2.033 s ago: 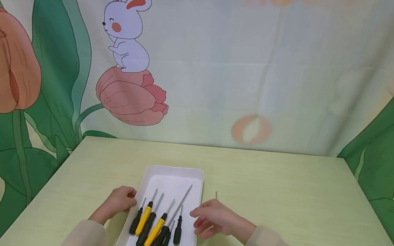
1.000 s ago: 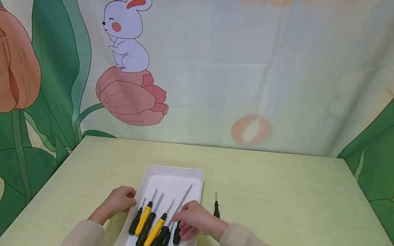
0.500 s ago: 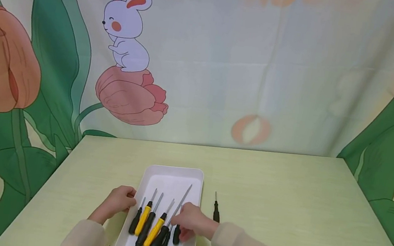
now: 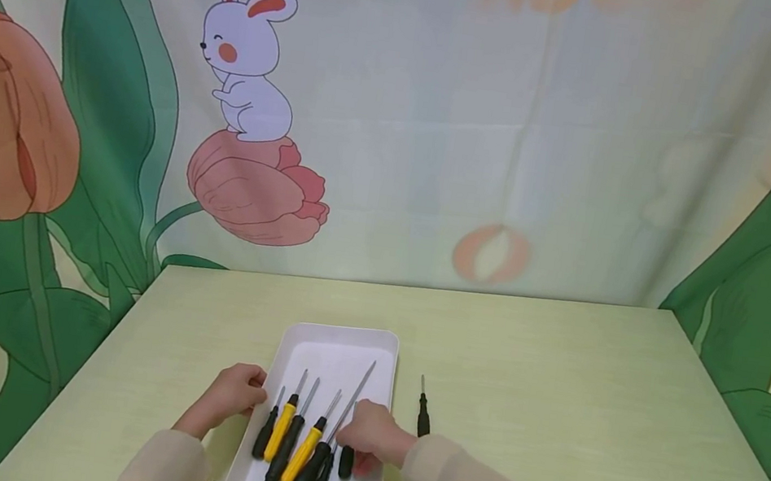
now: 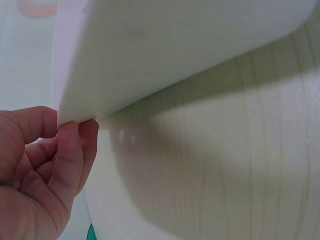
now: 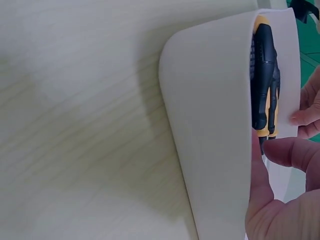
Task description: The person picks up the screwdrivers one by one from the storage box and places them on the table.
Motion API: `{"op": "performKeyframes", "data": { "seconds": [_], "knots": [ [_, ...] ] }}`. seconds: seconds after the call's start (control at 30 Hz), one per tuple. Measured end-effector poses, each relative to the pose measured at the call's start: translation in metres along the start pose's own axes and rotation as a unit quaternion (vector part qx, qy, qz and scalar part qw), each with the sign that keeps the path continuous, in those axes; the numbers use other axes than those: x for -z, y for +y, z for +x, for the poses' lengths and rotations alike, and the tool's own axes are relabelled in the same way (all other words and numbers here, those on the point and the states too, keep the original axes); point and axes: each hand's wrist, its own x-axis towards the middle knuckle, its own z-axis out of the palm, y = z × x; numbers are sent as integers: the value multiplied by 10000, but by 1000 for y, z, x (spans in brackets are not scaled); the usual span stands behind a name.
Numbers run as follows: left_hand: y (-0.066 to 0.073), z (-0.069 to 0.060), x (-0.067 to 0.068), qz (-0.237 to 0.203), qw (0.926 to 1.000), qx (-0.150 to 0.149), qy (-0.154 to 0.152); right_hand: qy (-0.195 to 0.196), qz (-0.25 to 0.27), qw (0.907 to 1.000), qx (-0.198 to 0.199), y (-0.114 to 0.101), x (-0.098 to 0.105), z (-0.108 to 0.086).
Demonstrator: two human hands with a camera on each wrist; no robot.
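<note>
Moved right hand (image 4: 372, 431) from edge of white tray (image 4: 341, 345) to over small black screwdriver (image 4: 346, 463) inside, in head view.
Left wrist view: pinched tray with left hand (image 5: 47, 175). Right wrist view: held fingers narrow; could not tell if gripping.

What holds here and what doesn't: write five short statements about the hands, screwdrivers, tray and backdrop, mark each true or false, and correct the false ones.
1. The left hand holds the left rim of the white, rounded rectangular tray. True.
2. Every screwdriver in the tray has a yellow handle. False: yellow-handled screwdrivers lie there among black-handled screwdrivers.
3. One slim black screwdriver lies on the pale yellow-green table, right of the tray. True.
4. The right hand is behind the tray's far edge. False: it is at the tray's right side, by a short black-handled screwdriver.
5. The printed white rabbit sits on a pink tulip. True.
</note>
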Motion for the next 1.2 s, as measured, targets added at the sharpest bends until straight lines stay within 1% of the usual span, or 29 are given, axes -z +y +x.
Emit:
{"op": "performKeyframes", "data": {
  "seconds": [0.2,0.37,0.53,0.73,0.87,1.07,1.2],
  "knots": [
    [1,0,0,9,10000,-6,-7,156,-395,9990,130,2,-7,4],
    [1,-1,0,-4,10000,-5,4,186,-651,9977,29,2,-13,7],
    [1,0,-1,15,10000,11,-11,178,-876,9960,56,1,-16,7],
    [1,-1,0,33,10000,33,-12,248,-924,9954,65,0,-20,8],
    [2,-1,-1,17,10000,29,8,303,-930,9952,-34,2,-25,12],
    [2,-2,0,14,10000,-24,0,444,-728,9963,-78,4,-28,15],
    [2,-2,0,12,10000,16,0,516,-489,9974,-76,4,-27,13]
  ]
}}
